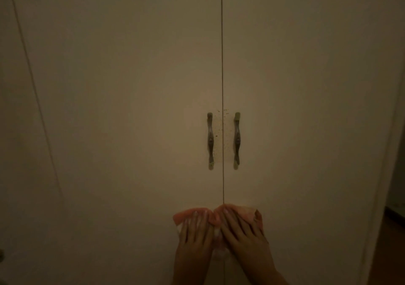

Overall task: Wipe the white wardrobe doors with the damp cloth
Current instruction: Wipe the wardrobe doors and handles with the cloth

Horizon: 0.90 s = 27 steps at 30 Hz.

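Two white wardrobe doors fill the view, the left door (122, 109) and the right door (306, 109), meeting at a vertical seam. A pink cloth (182, 215) is spread flat across the seam below the handles. My left hand (194, 236) presses on the cloth's left part with straight fingers. My right hand (243, 232) presses flat on its right part. Dark specks dot the doors between the two handles.
Two metal handles hang side by side at mid-height, the left handle (210, 141) and the right handle (236, 141). A further panel edge (32, 87) runs down the far left. A dark floor strip (394, 230) shows at the right.
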{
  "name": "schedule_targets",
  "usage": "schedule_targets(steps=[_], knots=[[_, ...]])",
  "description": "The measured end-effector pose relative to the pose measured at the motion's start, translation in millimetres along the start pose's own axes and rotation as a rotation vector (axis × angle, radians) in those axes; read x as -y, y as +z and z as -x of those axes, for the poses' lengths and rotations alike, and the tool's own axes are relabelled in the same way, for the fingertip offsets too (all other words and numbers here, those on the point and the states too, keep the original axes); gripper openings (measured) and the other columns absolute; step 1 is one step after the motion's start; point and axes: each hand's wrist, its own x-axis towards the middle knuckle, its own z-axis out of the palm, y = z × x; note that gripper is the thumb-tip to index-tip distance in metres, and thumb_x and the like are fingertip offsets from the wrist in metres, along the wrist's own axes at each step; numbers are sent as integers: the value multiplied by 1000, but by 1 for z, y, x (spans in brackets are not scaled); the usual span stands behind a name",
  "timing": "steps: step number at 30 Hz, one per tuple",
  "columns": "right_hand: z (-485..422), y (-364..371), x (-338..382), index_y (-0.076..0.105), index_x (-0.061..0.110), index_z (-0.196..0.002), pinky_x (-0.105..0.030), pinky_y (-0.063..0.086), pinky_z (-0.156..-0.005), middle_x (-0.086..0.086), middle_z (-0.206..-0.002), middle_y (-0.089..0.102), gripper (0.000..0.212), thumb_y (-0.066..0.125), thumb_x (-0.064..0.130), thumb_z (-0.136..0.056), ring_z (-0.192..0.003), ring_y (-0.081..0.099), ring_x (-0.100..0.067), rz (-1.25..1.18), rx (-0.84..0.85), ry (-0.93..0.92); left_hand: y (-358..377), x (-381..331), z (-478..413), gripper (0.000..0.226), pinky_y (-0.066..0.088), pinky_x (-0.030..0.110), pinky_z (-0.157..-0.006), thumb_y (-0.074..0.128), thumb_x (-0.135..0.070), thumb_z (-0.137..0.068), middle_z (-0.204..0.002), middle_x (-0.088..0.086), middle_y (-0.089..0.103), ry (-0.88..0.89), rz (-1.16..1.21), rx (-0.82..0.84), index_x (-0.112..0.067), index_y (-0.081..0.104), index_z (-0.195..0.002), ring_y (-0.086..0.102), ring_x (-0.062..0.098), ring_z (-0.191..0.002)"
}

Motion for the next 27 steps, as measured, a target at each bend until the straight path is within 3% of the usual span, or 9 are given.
schedule_targets(steps=[3, 8, 13, 18, 23, 25, 27], knots=[[2, -3, -9, 60, 22, -136, -57, 6, -119, -2, -151, 44, 53, 49, 30, -85, -135, 41, -18, 10, -3, -1, 1, -11, -5, 46, 30, 51, -109, 57, -30, -84, -140, 14, 49, -8, 29, 6, -10, 56, -126, 41, 37, -131], [-6, -10, -18, 53, 22, -140, -60, 14, -114, -3, -154, 38, 56, 47, 32, -85, -138, 36, -20, -25, 1, 17, -6, -11, -19, 50, 26, 50, -111, 57, -29, -83, -143, 14, 44, 48, 87, 42, -10, 51, -129, 37, 35, -134], [-23, -19, -26, 47, 18, -146, -52, 16, -116, -3, -162, 21, 66, 48, 33, -81, -151, 9, -19, -53, 63, 71, -23, -6, -48, 50, 26, 48, -110, 52, -33, -87, -147, 13, 42, 48, 189, 116, -11, 51, -132, 35, 31, -137], [-50, -40, -36, 46, 17, -147, -54, -7, -120, -4, -157, 34, 68, 48, 34, -81, -144, 26, -19, -80, 50, 115, -45, 2, -84, 59, 24, 44, -109, 43, -36, -84, -144, 14, 47, 48, 247, 182, -9, 43, -137, 32, 30, -136], [-75, -59, -40, 50, 9, -143, -42, -15, -121, -8, -152, 43, 64, 42, 25, -82, -141, 31, -18, -141, 39, 132, -62, 10, -109, 69, 24, 42, -109, 41, -26, -83, -154, 14, 29, 36, 359, 234, -8, 25, -147, 34, 32, -139], [-85, -63, -33, 48, 9, -145, -38, -12, -122, -7, -154, 40, 62, 41, 22, -84, -143, 27, -16, -216, 73, 179, -69, 7, -118, 73, 21, 39, -111, 40, -23, -85, -156, 15, 25, -22, 467, 220, -9, 14, -151, 27, 29, -141], [-91, -60, -22, 39, 9, -150, -35, 0, -122, -3, -160, 24, 60, 37, 21, -91, -149, 15, -12, -376, 90, 272, -78, 2, -126, 68, 18, 37, -115, 41, -23, -89, -156, 10, 19, -68, 588, 198, -11, 16, -151, 16, 23, -145]])
